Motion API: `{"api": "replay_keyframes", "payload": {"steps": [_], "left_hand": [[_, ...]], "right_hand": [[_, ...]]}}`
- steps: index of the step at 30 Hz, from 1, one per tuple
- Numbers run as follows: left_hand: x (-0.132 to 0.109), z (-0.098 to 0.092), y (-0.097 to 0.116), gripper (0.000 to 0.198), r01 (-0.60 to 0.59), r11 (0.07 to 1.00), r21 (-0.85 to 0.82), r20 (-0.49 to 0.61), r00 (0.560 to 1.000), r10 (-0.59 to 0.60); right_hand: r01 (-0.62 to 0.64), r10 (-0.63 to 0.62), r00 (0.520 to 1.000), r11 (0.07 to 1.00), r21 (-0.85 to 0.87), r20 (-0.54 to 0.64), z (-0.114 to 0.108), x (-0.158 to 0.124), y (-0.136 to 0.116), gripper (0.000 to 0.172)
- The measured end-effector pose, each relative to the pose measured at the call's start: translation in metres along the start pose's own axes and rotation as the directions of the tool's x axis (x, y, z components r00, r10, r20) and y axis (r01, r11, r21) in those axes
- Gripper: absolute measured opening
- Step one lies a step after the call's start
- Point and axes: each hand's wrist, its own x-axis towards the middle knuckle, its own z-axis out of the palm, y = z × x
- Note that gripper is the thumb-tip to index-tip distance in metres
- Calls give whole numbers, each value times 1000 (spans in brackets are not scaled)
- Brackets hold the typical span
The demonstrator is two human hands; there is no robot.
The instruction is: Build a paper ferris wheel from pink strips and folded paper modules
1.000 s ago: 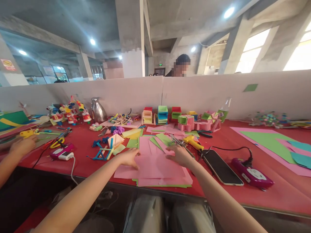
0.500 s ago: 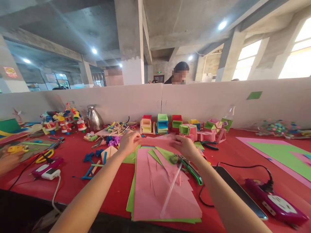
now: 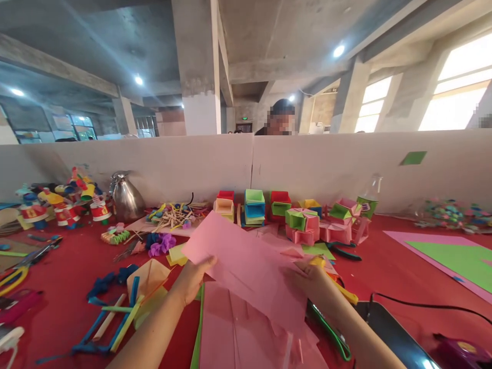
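Observation:
A sheet of pink paper (image 3: 246, 261) is held tilted between my two hands. My left hand (image 3: 194, 279) pinches its left edge, thumb on top. My right hand (image 3: 313, 282) grips the right side, with its fingertips partly hidden. Below the sheet lies a stack of pink paper (image 3: 219, 333), with green sheets showing at its left edge. A green-handled tool (image 3: 330, 333) lies beside the stack under my right forearm, partly covered. Close to my right wrist is a yellow-handled tool (image 3: 348, 292).
Folded paper boxes (image 3: 254, 205) stand along the white partition (image 3: 184, 159). Paper-cup figures (image 3: 65, 210), a metal jug (image 3: 126, 197) and sticks (image 3: 179, 215) are at the back left. Paper tubes (image 3: 115, 318) lie left; a dark tablet-like device (image 3: 388, 328) and black-handled pliers (image 3: 344, 250) lie right.
The pink sheet, earlier seen almost edge-on farther back, now shows its broad face over the stack. Both hands appear nearer and lower, and the view has shifted.

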Motion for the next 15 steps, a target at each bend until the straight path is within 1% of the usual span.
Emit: {"api": "replay_keyframes", "payload": {"steps": [1,3,5,6,8,9,10,11,12,13,14,15], "left_hand": [[0,0,1,42,40,999,-16,-17,999,-40],[3,-1,0,42,87,996,1,-70,994,-87],[7,-2,-2,39,93,995,30,-136,987,-88],[9,-3,-4,37,79,996,45,-167,983,-70],[10,-3,-6,42,26,996,80,-241,971,-6],[10,-2,-6,49,-7,995,97,-281,959,35],[9,-1,-5,59,-53,990,130,-319,943,92],[6,0,-3,70,-113,977,183,-348,922,172],[3,2,-1,77,-177,953,244,-358,897,259],[-1,5,1,78,-235,927,292,-345,878,331],[-5,8,2,73,-281,906,315,-309,872,378],[-10,11,3,68,-319,896,309,-258,879,402]], "right_hand": [[14,-14,1000,1000,3,-22,-2,1,1,39],[64,-66,991,998,-17,-115,-8,0,0,40],[83,-79,975,997,8,-206,-12,-2,-5,40],[78,-62,973,995,61,-221,-12,-5,-8,39],[45,-4,985,971,234,-174,-6,-10,-13,38],[35,6,991,948,315,-130,0,-12,-15,38],[27,8,995,933,359,-97,6,-14,-17,38],[29,-3,997,930,366,-72,12,-16,-17,39],[40,-21,998,940,339,-59,18,-16,-16,40],[53,-38,998,954,296,-53,23,-17,-14,42],[64,-53,997,966,252,-50,28,-17,-12,45],[74,-66,997,976,204,-48,31,-17,-9,47]]}}
